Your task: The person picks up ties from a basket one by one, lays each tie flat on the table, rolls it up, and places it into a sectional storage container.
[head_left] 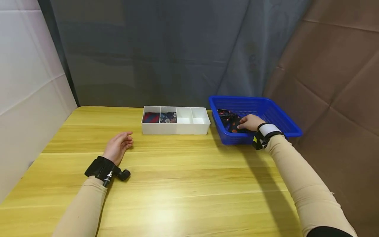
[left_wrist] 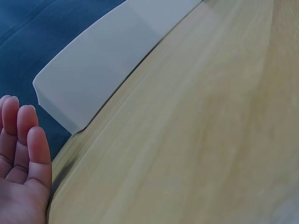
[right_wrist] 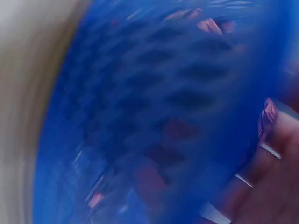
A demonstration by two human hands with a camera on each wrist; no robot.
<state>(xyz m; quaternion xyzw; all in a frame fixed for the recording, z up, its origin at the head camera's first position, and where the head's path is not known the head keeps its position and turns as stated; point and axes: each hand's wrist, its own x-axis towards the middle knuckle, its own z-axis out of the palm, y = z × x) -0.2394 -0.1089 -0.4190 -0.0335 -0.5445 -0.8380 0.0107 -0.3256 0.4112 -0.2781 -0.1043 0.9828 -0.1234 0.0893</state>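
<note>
My right hand (head_left: 250, 122) reaches over the near rim of the blue plastic basket (head_left: 285, 123) and pinches a dark cloth with orange spots (head_left: 234, 126). Other dark patterned cloth (head_left: 226, 115) lies beside it in the basket. The right wrist view is blurred and shows the basket's slotted wall (right_wrist: 140, 93) and part of the fingers. On the left, my left hand (head_left: 117, 144) rests at the table with loosely bent fingers, holding nothing. It is nearest to the white divided box (head_left: 174, 129), whose left compartments hold a red-and-navy striped cloth (head_left: 151, 118) and a dark floral cloth (head_left: 168, 117).
The wooden table (head_left: 171, 171) extends toward me in front of the box and basket. A grey curtain (head_left: 154, 56) hangs behind it. White sheeting (head_left: 29, 72) borders the left, and brown sheeting (head_left: 334, 82) stands close to the basket on the right.
</note>
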